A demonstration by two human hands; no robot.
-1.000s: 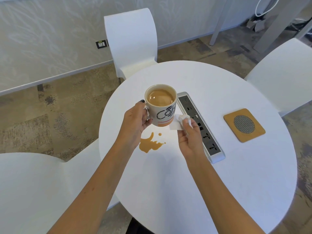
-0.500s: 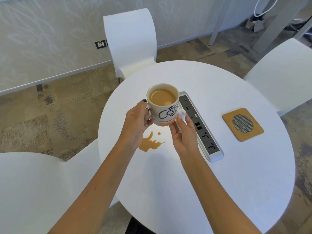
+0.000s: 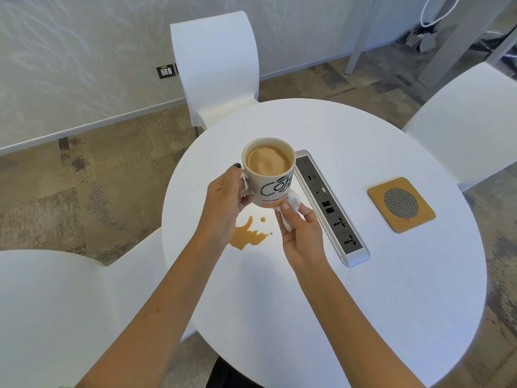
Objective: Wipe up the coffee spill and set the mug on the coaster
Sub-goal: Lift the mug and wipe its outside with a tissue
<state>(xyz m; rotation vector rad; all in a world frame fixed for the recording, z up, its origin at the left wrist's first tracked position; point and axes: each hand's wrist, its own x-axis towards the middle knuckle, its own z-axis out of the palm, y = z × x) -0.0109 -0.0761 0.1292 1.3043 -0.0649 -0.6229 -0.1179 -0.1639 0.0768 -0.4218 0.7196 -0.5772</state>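
Two hands in view above a round white table (image 3: 349, 289); left hand (image 3: 223, 203) closed around the handle side of a white mug (image 3: 268, 175), held aloft and roughly upright over the table's left half, well clear of the surface; mug nearly full of light brown coffee, black lettering and an orange band on its wall; right hand (image 3: 300, 233) closed on a crumpled white tissue (image 3: 291, 208), pinched between thumb and fingers and pressed against the mug's lower right side near the base; tissue touching the mug, not the table.

Coffee spill (image 3: 247, 235) on the table near its left edge, directly below and slightly toward the near side of the raised mug; one main puddle plus a few small separate drops beside it; spill unwiped, wet and glossy.

Coaster (image 3: 401, 204) flat on the right side of the table, near the right edge, square, tan, with a round grey mesh centre; unoccupied, well apart from the mug.

Grey power strip (image 3: 330, 205) lying diagonally across the table's middle, between the hands and the coaster, just beside the right hand.

White chairs around the table: one chair (image 3: 215, 68) at the far edge; others at the left and right edges.
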